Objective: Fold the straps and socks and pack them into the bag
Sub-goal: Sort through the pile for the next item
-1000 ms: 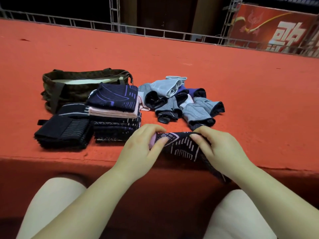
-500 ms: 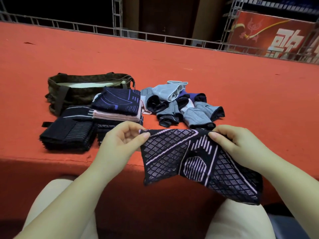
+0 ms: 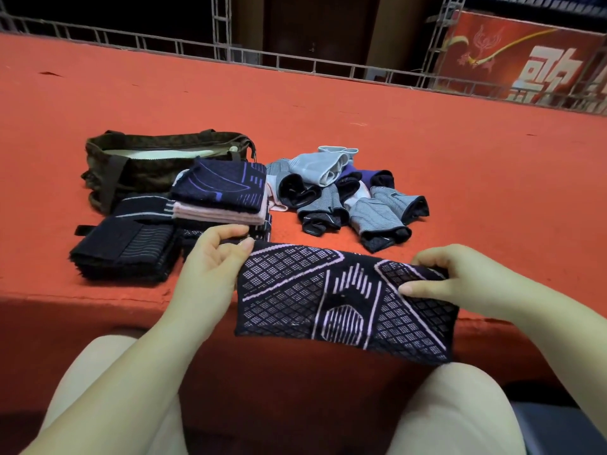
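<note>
both hands, left hand [image 3: 210, 267] and right hand [image 3: 460, 284], pinch a patterned strap [image 3: 328, 297] at 6 o'clock; folded stacks [image 3: 216, 198] wait at 10, loose socks [image 3: 358, 198] at 12, nothing visibly packed in the bag [image 3: 157, 159].

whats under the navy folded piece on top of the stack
Under the navy folded piece lies a pink folded layer, then dark pieces. The left hand covers the stack's bottom, so the count is hidden.

One bag [image 3: 157, 165], two folded stacks [image 3: 124, 251] [image 3: 223, 198], one loose heap [image 3: 345, 198], one patterned strap [image 3: 345, 300], two hands [image 3: 210, 270] [image 3: 460, 280].
</note>
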